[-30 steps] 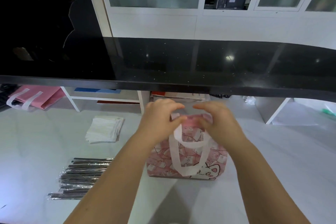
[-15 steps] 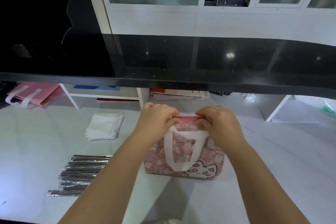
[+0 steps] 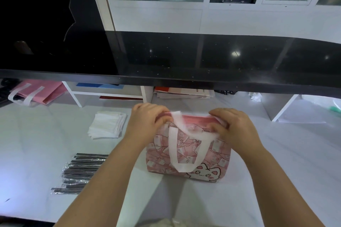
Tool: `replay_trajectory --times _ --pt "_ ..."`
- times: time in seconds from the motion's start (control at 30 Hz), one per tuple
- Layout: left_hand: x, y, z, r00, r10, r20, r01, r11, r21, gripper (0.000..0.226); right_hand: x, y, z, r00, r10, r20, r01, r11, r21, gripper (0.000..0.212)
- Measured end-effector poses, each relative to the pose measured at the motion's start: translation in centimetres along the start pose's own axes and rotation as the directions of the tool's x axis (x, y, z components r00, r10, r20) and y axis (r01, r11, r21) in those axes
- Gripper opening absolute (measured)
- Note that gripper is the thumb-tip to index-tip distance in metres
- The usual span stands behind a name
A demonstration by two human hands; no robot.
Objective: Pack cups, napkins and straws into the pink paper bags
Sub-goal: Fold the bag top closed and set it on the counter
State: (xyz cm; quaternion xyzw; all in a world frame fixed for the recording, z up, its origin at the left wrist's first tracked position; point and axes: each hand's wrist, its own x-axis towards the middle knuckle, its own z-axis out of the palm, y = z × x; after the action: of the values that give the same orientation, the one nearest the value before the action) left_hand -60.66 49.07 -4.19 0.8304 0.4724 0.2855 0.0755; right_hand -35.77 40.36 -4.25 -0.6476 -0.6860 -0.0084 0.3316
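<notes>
The pink bag (image 3: 188,155) is showing a banknote print, a white cartoon cat and white handles. White napkins (image 3: 107,125) and black, clear-wrapped straws (image 3: 79,173) are lying on a white table (image 3: 36,143).

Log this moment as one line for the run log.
stage: bag top held | left hand: gripping pink bag top edge | right hand: gripping same edge | napkins, straws: on table, left of bag

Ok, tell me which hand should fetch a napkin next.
Left. The left hand grips the pink bag on the side nearest the napkin stack; the right hand would probably have to cross over the bag.
</notes>
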Motion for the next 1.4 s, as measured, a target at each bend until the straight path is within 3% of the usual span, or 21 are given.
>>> replay_trajectory --times 0.13,0.3,0.4,0.7,0.83,0.97,1.1,1.23,1.3,1.4 --pt "-0.8 -1.0 -0.4 1.000 0.004 -0.010 -0.004 1.000 0.005 0.017 -1.4 1.4 -0.4 0.979 0.170 0.110 -0.189 0.963 0.193 0.041" --pt "-0.7 -0.4 0.1 0.999 -0.026 -0.027 0.026 1.000 0.011 0.007 -1.2 2.0 -0.8 0.960 0.233 0.157 -0.275 0.896 0.348 0.031" --pt "-0.8 -0.5 0.5 0.998 -0.056 -0.035 0.056 0.998 0.008 0.006 -1.1 3.0 -1.3 0.950 0.245 0.195 -0.297 0.902 0.314 0.030" --pt "1.5 0.1 1.2 0.985 -0.065 -0.157 0.064 0.998 -0.015 0.012 0.9 2.4 0.9 0.936 0.309 -0.166 -0.276 0.941 0.198 0.016" --pt "1.8 -0.9 2.4 0.991 -0.080 -0.108 0.067 0.990 -0.121 0.009 0.9 3.2 1.8 0.932 0.346 -0.108 -0.313 0.918 0.242 0.015" --pt "0.3 -1.9 3.2 0.965 -0.245 -0.093 0.185 0.890 -0.418 0.037 -0.6 4.1 2.0 0.873 0.477 -0.099 -0.391 0.807 0.441 0.024" --pt "0.4 -2.3 2.9 0.945 -0.311 -0.100 0.236 0.862 -0.448 0.019 0.0 4.3 2.0 0.875 0.466 -0.133 -0.399 0.849 0.346 0.022" --pt "1.5 -2.0 2.2 0.923 -0.365 -0.125 0.276 0.851 -0.447 0.018 1.1 3.8 2.3 0.851 0.492 -0.181 -0.407 0.838 0.363 0.026" --pt "1.1 -2.0 2.4 0.918 -0.367 -0.147 0.264 0.846 -0.464 0.013 0.6 3.5 2.6 0.827 0.528 -0.194 -0.389 0.786 0.480 0.031" --pt "-0.5 -2.3 2.7 0.915 -0.378 -0.137 0.246 0.796 -0.553 0.031 -1.3 3.1 3.1 0.826 0.556 -0.096 -0.351 0.639 0.684 0.038"
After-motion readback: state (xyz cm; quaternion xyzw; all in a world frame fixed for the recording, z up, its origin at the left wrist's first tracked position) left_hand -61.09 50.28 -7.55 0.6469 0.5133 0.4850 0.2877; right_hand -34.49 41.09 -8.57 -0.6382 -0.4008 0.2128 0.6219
